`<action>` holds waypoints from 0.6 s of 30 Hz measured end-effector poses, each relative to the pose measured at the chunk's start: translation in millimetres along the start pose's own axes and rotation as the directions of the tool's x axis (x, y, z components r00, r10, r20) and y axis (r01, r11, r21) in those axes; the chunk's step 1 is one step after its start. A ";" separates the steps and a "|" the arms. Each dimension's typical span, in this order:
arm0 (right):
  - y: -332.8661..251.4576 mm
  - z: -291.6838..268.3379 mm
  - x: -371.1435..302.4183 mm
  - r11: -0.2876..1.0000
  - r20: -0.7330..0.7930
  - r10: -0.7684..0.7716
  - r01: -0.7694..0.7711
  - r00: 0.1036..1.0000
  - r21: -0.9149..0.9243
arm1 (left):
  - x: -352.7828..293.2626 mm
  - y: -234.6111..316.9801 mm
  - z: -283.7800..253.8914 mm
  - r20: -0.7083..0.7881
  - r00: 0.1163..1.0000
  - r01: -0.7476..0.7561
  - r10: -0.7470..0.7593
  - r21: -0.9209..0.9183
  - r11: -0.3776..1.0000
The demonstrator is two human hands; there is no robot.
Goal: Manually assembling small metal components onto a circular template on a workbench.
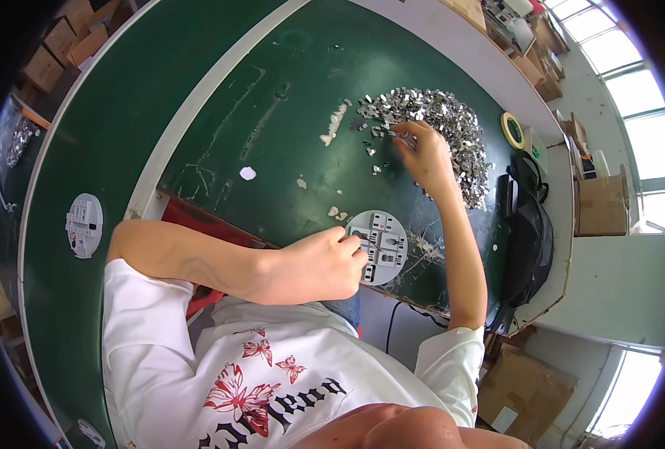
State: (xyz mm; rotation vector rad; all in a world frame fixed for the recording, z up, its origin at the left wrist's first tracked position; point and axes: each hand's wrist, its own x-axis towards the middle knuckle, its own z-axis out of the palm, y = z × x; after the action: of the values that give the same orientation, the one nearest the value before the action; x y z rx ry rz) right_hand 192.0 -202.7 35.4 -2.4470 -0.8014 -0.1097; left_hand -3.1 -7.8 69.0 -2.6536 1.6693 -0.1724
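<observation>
My left hand is closed, its curled fingers at the left edge of a round light-grey plate. The plate lies near the table's front edge and carries small rectangular slots and dark and metallic inserts. A thin dark line reaches from my left fingertips over the plate; what those fingers grip is too small to make out. Farther off, my right hand reaches to the left side of a large heap of small shiny metal pieces. Its thumb and fingers are apart, with loose pieces just beyond the tips.
A second round plate lies on the green surface at far left, beyond a pale raised strip. A yellow tape roll and a black bag are on the right. Paper-like scraps dot the green table.
</observation>
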 end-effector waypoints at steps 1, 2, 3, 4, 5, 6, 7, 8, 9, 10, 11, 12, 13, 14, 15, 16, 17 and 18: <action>6.5 4.8 2.9 0.999 -0.015 -0.032 0.032 0.999 -0.035 | 1.8 -0.1 -2.0 0.004 1.000 0.002 -0.002 0.000 1.000; 12.5 8.5 4.7 0.996 -0.030 -0.063 0.061 0.998 -0.070 | 3.7 -1.1 -3.8 0.001 0.999 0.035 -0.035 -0.084 0.996; 13.8 11.0 6.3 0.990 -0.038 -0.098 0.093 0.994 -0.103 | 5.2 -2.3 -4.5 0.000 0.997 0.073 -0.074 -0.170 0.983; 13.6 11.5 6.5 0.991 -0.034 -0.099 0.095 0.995 -0.098 | 6.6 -3.7 -4.6 0.003 0.994 0.108 -0.111 -0.254 0.961; 13.8 11.0 5.6 0.986 -0.022 -0.101 0.097 0.995 -0.134 | 8.6 -5.3 -3.0 0.007 0.994 0.111 -0.113 -0.257 0.960; 14.2 10.1 4.0 0.980 -0.011 -0.101 0.098 0.995 -0.171 | 11.2 -7.3 0.8 -0.069 0.978 0.163 -0.196 -0.329 0.930; 12.2 8.7 1.9 0.973 0.001 -0.100 0.098 0.995 -0.209 | 13.4 -9.3 5.9 -0.138 0.950 0.204 -0.280 -0.403 0.892; 8.9 6.7 -0.7 0.974 0.004 -0.097 0.096 0.995 -0.205 | 14.4 -11.2 11.9 -0.198 0.909 0.238 -0.368 -0.477 0.846; 4.0 3.1 -5.3 0.990 -0.005 -0.052 0.051 0.999 -0.129 | 14.6 -12.8 19.9 -0.194 0.909 0.239 -0.368 -0.481 0.843; -1.9 -2.0 -11.8 0.999 -0.010 -0.004 0.003 1.000 -0.054 | 15.2 -13.1 29.9 -0.217 0.900 0.232 -0.378 -0.497 0.836; -7.6 -6.9 -18.3 0.999 -0.011 0.045 -0.045 0.999 0.021 | 15.7 -13.1 38.3 -0.239 0.890 0.224 -0.389 -0.513 0.829; -13.2 -11.4 -24.7 0.999 -0.005 0.050 -0.050 0.999 0.021 | 15.7 -12.1 44.4 -0.261 0.879 0.216 -0.399 -0.528 0.821; -18.4 -17.3 -32.5 0.994 -0.012 0.062 -0.061 0.998 0.091 | 16.6 -11.2 46.7 -0.260 0.881 0.209 -0.394 -0.535 0.819; -23.7 -23.0 -40.5 0.985 -0.020 0.074 -0.070 0.997 0.160 | 17.4 -9.7 48.7 -0.241 0.874 0.227 -0.421 -0.563 0.795; -29.1 -27.9 -48.2 0.970 -0.027 0.084 -0.076 0.996 0.231 | 17.4 -7.9 50.0 -0.220 0.866 0.249 -0.449 -0.588 0.769; -34.9 -32.5 -55.6 0.969 -0.024 0.091 -0.083 0.996 0.231 | 16.7 -6.6 51.3 -0.198 0.857 0.271 -0.476 -0.613 0.742; -41.2 -37.3 -63.1 0.963 -0.001 0.108 -0.104 0.994 0.247 | 14.9 -5.0 52.4 -0.195 0.858 0.269 -0.475 -0.618 0.739; -46.1 -41.9 -70.8 0.957 0.020 0.126 -0.126 0.992 0.262 | 12.8 -3.3 53.2 -0.191 0.844 0.288 -0.502 -0.629 0.722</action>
State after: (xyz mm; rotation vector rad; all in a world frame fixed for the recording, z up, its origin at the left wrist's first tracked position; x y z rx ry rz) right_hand 111.8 -231.2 75.9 -2.2384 -0.6155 0.0460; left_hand 10.3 -20.9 17.6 -3.6443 1.3235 -0.1605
